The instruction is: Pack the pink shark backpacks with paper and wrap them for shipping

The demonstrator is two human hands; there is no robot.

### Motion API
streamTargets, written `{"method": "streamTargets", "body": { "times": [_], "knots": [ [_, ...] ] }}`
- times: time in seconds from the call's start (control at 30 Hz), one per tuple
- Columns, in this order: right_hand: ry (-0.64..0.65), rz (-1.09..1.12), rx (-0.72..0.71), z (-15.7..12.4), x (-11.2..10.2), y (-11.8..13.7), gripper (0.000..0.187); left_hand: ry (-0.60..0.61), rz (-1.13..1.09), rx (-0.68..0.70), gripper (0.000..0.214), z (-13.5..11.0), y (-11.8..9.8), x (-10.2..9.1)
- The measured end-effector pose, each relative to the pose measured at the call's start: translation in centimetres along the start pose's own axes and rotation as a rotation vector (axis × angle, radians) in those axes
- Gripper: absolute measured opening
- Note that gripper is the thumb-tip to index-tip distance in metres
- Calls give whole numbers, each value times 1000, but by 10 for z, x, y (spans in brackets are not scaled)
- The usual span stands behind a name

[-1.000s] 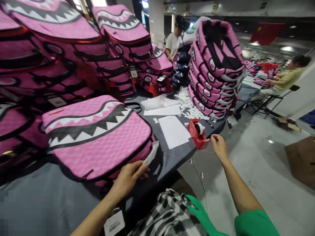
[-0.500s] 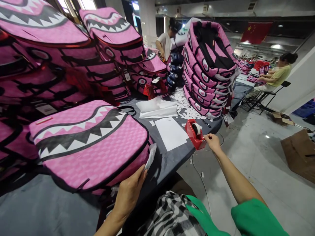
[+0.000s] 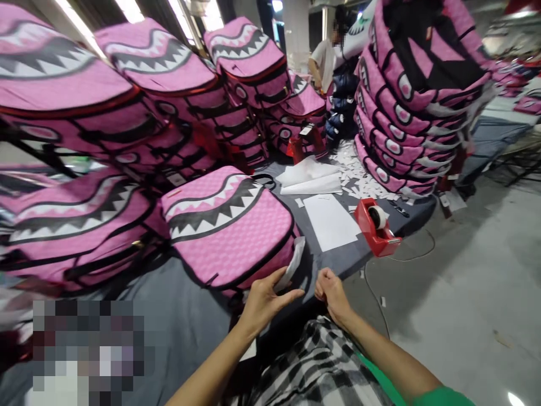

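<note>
1. Our left hand (image 3: pixel 264 299) pinches the white flap (image 3: pixel 292 264) between thumb and fingers. The flap is at the near corner of the pink shark-mouth bag (image 3: pixel 228 228), which lies flat near the front edge of the table (image 3: pixel 177 316).
2. Our right hand (image 3: pixel 332 288) is just beside the left but apart from it, with the fingers curled tight together. We cannot tell whether a bit of tape is between them.
3. We judge the step in hand to be work on this flap at the bag's corner. A next move calls for the left hand to hold the flap flat and steady, and for the right fingertips to land exactly on its edge.
4. At the right edge of the table stands a red tape dispenser (image 3: pixel 376 230), beside a white sheet (image 3: pixel 332 223). Paper scraps (image 3: pixel 359 177) lie further back.
5. Grey cloth covers the table. High stacks of pink bags (image 3: pixel 406 96) fill its back and left side. Behind them a person (image 3: pixel 325 59) is busy. The floor (image 3: pixel 465 282) is pale grey.
</note>
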State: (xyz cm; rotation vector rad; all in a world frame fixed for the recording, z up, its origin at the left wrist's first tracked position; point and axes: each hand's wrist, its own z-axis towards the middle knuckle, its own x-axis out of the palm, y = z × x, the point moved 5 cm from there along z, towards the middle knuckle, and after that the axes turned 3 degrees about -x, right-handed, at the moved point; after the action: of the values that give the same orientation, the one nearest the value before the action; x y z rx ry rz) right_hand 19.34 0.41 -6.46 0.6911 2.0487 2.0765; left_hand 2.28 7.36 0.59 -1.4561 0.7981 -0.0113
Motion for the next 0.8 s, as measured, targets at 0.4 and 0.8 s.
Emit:
{"method": "streamTargets", "body": {
  "times": [0.4,0.8],
  "knots": [
    [292,-6,-14,18,55,-20,50,-183,97,144,32,-1,-2,-1],
    [381,46,220,33,62,-26,44,-131,9,199,30,2,0,-4]
  ]
}}
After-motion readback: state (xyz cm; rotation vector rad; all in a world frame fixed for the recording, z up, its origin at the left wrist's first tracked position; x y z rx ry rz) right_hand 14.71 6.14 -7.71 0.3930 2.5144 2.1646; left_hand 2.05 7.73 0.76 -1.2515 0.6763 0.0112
